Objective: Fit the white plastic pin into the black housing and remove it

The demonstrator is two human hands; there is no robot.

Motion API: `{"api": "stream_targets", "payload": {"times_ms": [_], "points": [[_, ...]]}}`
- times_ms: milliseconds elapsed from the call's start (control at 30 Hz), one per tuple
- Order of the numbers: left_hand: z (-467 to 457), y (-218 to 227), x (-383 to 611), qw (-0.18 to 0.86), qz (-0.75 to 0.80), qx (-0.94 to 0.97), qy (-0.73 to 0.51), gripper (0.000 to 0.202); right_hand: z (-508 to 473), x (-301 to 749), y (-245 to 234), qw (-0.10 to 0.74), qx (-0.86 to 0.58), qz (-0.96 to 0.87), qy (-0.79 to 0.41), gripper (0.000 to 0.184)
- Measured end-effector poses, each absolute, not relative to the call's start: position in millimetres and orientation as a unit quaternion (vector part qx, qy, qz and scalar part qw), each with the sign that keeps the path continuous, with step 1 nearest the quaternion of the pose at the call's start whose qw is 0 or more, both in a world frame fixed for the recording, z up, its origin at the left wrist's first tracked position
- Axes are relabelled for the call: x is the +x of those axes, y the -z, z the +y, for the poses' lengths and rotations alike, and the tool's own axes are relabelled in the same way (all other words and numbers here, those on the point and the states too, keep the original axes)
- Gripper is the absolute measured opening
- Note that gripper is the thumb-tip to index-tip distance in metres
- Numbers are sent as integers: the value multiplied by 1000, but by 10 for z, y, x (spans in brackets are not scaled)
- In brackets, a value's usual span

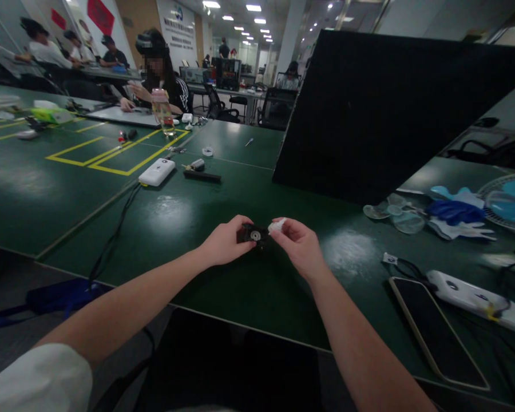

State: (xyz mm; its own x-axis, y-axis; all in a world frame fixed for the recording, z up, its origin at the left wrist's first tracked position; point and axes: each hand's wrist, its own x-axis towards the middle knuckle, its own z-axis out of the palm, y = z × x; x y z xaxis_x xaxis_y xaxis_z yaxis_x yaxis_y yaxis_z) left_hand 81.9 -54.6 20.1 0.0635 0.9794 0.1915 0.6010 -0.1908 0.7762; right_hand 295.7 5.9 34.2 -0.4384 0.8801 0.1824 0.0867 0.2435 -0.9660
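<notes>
Between thumb and fingers, my left hand (228,241) grips a small black part with a round metal disc (256,235) in its face. A crumpled white wipe or tissue (277,226) is pinched in my right hand (300,243), just beside the black part's right side. Whether the white piece touches the part, I cannot tell. Both hands are close together over the green table (223,286), near its front edge.
A large black panel (381,114) leans up behind my right hand. To the right are a phone (438,332), a white power bank (476,300), gloves (457,214) and a fan (510,200). Another white power bank (158,171) and a black bar (201,176) lie left. A person (154,74) sits opposite.
</notes>
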Motion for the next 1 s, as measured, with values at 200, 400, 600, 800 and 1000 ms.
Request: {"api": "stream_targets", "payload": {"times_ms": [200, 400, 600, 800, 1000], "points": [[-532, -173, 824, 291, 564, 677, -373, 46, 0, 2943, -407, 318, -366, -779, -399, 29], [-490, -146, 796, 338, 558, 637, -410, 49, 35, 2969, -363, 365, -374, -741, -422, 53], [-489, -210, 754, 303, 610, 636, -362, 50, 288, 3044, -305, 526, -441, -402, -606, 55], [-535, -226, 797, 231, 624, 683, -302, 47, 325, 3139, -269, 512, -451, -533, -501, 48], [-540, -208, 809, 189, 623, 707, -275, 46, -14, 2966, -319, 340, -344, -812, -326, 40]]}}
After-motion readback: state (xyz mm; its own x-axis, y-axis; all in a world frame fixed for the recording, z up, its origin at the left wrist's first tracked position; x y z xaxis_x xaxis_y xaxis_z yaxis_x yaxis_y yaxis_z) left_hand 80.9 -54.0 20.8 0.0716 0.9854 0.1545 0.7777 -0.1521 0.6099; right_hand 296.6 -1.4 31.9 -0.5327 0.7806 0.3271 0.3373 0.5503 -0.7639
